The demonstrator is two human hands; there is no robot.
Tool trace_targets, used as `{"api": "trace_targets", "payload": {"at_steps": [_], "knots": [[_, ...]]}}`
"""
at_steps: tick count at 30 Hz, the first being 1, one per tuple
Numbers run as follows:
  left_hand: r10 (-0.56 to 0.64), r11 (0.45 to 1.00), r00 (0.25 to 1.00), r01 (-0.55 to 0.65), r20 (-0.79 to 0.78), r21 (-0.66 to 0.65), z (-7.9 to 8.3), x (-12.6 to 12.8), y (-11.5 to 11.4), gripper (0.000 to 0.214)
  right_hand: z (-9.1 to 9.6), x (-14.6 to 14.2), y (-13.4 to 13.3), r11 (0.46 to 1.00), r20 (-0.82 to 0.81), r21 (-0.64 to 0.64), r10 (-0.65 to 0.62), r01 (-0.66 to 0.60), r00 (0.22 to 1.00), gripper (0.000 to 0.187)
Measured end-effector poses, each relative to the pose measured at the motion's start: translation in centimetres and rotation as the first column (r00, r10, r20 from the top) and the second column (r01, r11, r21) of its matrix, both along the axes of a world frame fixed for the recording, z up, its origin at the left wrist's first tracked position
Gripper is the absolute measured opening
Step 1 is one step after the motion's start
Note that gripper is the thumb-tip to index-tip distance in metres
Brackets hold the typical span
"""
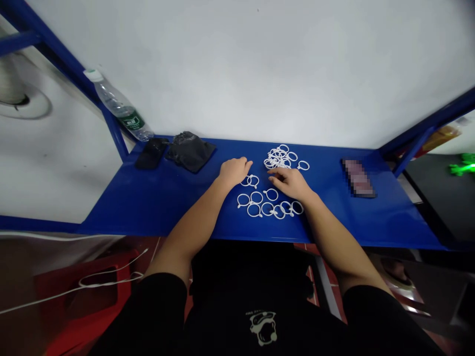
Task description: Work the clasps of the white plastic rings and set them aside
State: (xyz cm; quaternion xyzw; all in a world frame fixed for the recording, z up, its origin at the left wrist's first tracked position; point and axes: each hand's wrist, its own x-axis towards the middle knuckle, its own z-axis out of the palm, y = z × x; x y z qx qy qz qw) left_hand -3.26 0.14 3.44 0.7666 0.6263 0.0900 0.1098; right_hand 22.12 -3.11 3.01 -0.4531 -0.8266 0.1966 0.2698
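My left hand [234, 171] is over the blue table with its fingers loosely bent. A small gap shows between its tips, and nothing is visible in it. Two overlapping white plastic rings with small eyelets [254, 182] lie right beside it, one partly hidden. My right hand [291, 183] is palm down, thumb and fingers curved and apart, at the near edge of a heap of white rings [276, 159]. No ring shows in its grasp. Several more rings, among them a single ring [272, 195] and an overlapping ring [254, 210], lie spread nearer my body.
On the blue table [166, 207], a dark drawstring pouch [191, 151] and a black flat item [151, 153] lie at left by a plastic bottle [120, 106]. At right is a pixelated phone-shaped object [358, 178]. Blue frame posts flank the table; a white wall stands behind.
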Motion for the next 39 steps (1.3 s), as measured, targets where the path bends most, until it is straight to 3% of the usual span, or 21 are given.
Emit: {"api": "trace_targets", "payload": {"at_steps": [5,9,19,25,35,39], "knots": [[-0.166,0.978,0.976,0.18,0.139,-0.102,0.2,-1.8,0.1,0.019,0.1,0.0,0.0,1.0,0.026,-0.01,0.007,-0.007,1.0,0.027],[-0.207,0.97,0.968,0.222,0.141,-0.103,-0.1,-1.3,-0.2,0.015,0.2,-0.2,-0.1,1.0,0.041,-0.026,0.017,-0.016,0.999,0.027],[-0.309,0.947,0.923,0.278,0.229,0.159,-0.8,1.9,-1.9,0.01,0.3,-0.3,-0.1,0.996,0.064,-0.085,0.011,-0.006,0.998,0.038],[-0.44,0.876,0.863,0.353,0.247,0.328,-1.4,2.9,-2.5,0.01,0.3,-0.3,-0.1,0.997,0.059,-0.067,0.037,-0.033,0.998,0.034],[-0.529,0.777,0.801,0.325,0.279,0.54,-2.9,3.2,-2.2,0.006,0.4,0.1,-0.1,0.987,-0.131,-0.106,0.11,-0.125,0.985,0.023],[-0.535,0.767,0.788,0.304,0.303,0.565,-3.3,3.4,-2.1,0.005,0.1,0.1,0.1,0.988,-0.177,-0.096,0.106,-0.124,0.979,0.023]]}}
